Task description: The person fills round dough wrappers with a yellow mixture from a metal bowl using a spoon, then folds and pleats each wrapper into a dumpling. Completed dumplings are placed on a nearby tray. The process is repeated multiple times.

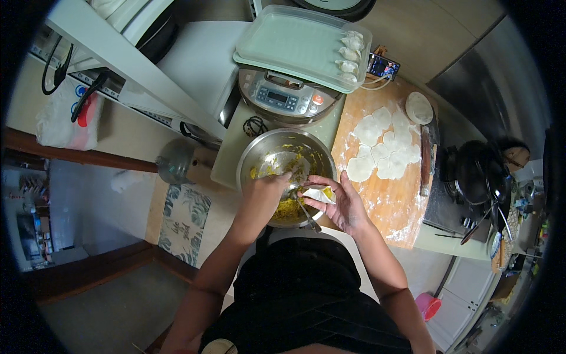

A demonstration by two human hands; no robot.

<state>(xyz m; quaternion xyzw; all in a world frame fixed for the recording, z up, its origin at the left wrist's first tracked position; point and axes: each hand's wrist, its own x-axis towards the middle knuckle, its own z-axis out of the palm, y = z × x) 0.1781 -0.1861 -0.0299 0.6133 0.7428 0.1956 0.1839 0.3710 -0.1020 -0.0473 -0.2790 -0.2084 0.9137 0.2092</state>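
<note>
In my right hand (347,203) is a half-folded dumpling (319,194), its white wrapper pinched along part of the edge. Yellow filling shows at the dumpling's right end. My left hand (267,192) reaches over the stainless steel bowl (247,152), fingers angled inward; its fingertips are blurred, so whether they grip anything is unclear. Yellow chopped filling (288,210) lies at the bowl's near side, with smears up the wall. A metal spoon (308,215) leans in the bowl, its handle over the near rim beneath the dumpling.
Flat round wrappers (384,148) overlap on a floured wooden board (404,212), beside a rolling pin (425,161) and a small bowl (419,108). A plastic tray (292,44) with several dumplings (350,54) rests on a rice cooker (283,98). Right, a black wok (475,172).
</note>
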